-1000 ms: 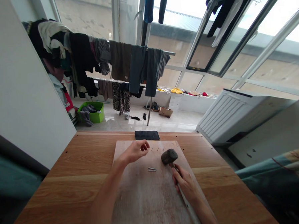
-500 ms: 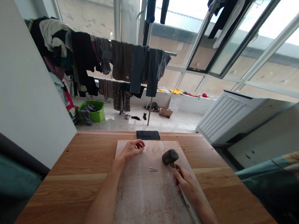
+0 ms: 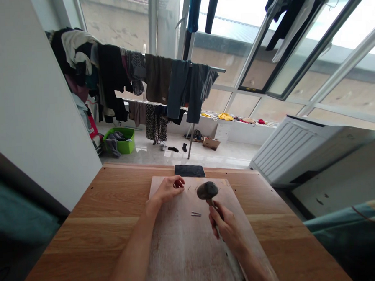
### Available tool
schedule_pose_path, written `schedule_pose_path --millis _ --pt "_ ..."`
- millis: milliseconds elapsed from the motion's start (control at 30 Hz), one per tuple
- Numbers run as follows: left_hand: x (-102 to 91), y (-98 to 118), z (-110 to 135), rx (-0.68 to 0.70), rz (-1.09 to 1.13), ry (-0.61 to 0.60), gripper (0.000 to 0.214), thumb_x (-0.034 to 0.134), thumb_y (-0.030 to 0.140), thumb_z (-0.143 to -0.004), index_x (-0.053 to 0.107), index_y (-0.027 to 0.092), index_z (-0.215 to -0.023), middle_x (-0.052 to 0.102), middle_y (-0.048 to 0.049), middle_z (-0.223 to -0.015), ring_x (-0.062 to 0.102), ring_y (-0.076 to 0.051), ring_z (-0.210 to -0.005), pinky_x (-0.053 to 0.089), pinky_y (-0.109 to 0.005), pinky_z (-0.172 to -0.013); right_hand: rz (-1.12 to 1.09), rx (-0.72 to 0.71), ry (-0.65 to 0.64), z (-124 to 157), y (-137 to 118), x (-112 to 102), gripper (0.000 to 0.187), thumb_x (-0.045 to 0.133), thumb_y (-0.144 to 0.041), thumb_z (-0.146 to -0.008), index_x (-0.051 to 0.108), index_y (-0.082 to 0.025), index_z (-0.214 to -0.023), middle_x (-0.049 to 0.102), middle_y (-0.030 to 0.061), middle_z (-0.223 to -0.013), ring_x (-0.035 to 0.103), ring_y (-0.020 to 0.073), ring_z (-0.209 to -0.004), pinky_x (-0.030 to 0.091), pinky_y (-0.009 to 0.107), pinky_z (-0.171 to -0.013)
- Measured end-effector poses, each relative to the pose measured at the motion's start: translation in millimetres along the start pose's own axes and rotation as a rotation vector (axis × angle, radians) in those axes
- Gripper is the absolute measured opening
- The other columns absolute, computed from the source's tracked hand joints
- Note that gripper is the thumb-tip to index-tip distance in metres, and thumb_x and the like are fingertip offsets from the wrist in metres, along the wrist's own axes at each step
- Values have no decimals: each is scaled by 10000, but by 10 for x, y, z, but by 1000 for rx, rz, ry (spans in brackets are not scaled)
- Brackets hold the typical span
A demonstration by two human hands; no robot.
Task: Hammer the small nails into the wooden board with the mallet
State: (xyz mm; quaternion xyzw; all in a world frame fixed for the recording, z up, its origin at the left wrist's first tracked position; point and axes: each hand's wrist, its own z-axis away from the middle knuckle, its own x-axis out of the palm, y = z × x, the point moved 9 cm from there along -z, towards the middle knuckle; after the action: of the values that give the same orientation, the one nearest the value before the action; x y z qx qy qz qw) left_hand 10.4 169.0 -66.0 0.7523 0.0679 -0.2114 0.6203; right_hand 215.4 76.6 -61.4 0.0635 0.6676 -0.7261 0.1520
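Observation:
My right hand (image 3: 225,224) is wrapped round the handle of a mallet with a dark, rounded head (image 3: 207,190). The head is raised over the right side of a pale wooden board (image 3: 183,249). My left hand (image 3: 169,189) is at the board's far left part, thumb and fingers drawn together in a pinch; what lies between the fingertips is too small to make out. Just right of those fingertips, thin nails (image 3: 189,187) stand in a row, partly hidden by the mallet head. Two loose nails (image 3: 196,214) lie on the board between my hands.
The board lies on a wood-grain table (image 3: 82,238). Beyond its far edge is a dark-screened tablet (image 3: 189,171). Past the table stand a clothes rack hung with garments (image 3: 159,79), a green basket (image 3: 127,146) and a white ribbed cabinet (image 3: 285,146). A white panel (image 3: 31,102) rises at the left.
The mallet has moved left toward the row of nails and now covers some of them. My left hand keeps its place by the row; the whole view has shifted slightly.

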Motion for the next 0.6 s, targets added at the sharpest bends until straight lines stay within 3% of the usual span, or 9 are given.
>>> schedule_pose_path --millis 167,300,467,600 --pt "-9 10 -1 7 6 11 229 651 176 -732 698 159 -956 716 -9 -778 632 -128 -680 477 -221 -647 -94 -60 -100 -230 -335 351 385 500 -575 -914 533 -198 -988 502 -76 -638 486 80 -387 384 187 -340" --pt "-9 36 0 28 14 11 211 655 151 -733 694 155 -940 696 6 -752 608 -118 -658 463 -215 -639 -23 -50 -128 -343 -333 502 373 481 -558 -920 529 -200 -1014 501 -80 -650 485 72 -371 382 179 -326" --pt "-9 70 11 49 12 5 299 623 75 -716 679 147 -1000 663 20 -714 581 -114 -655 453 -210 -638 17 -37 -134 -356 -248 566 382 465 -560 -916 540 -192 -986 508 -75 -632 479 71 -357 351 172 -311" --pt "7 35 5 13 15 -16 375 666 133 -721 641 174 -1093 684 10 -817 588 -116 -685 474 -216 -648 -20 -58 -114 -293 -225 484 426 496 -589 -905 555 -187 -1032 502 -76 -623 464 74 -344 342 185 -306"
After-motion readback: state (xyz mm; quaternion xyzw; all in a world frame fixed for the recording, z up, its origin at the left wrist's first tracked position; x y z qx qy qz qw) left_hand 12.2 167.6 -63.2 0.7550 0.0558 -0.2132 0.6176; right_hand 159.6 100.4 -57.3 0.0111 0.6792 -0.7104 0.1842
